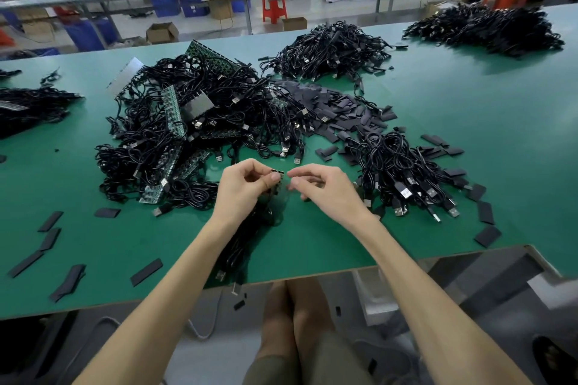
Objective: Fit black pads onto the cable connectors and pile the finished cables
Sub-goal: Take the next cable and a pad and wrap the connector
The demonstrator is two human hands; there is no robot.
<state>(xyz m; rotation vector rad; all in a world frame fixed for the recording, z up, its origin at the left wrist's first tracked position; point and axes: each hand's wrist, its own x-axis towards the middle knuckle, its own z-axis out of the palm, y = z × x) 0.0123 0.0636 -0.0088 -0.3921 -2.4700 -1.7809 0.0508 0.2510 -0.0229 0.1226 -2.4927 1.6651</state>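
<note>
Connector [277, 172]: pinched by left hand [247, 187], steadied for fitting.
Right hand [319, 187]: curled at its 3 o'clock; grasp unclear.
Pads [331, 109]: heaped at 1 o'clock, within reach.

The table [438, 122] is matt green, the cables [194, 122] glossy black, their plugs [398, 211] shiny metal.

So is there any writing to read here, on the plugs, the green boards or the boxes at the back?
None can be read.
White mark on a plug: too small.
Green circuit boards: markings blurred.
Cardboard boxes behind: no legible print.
Connector in the left hand: no print shows.
</note>
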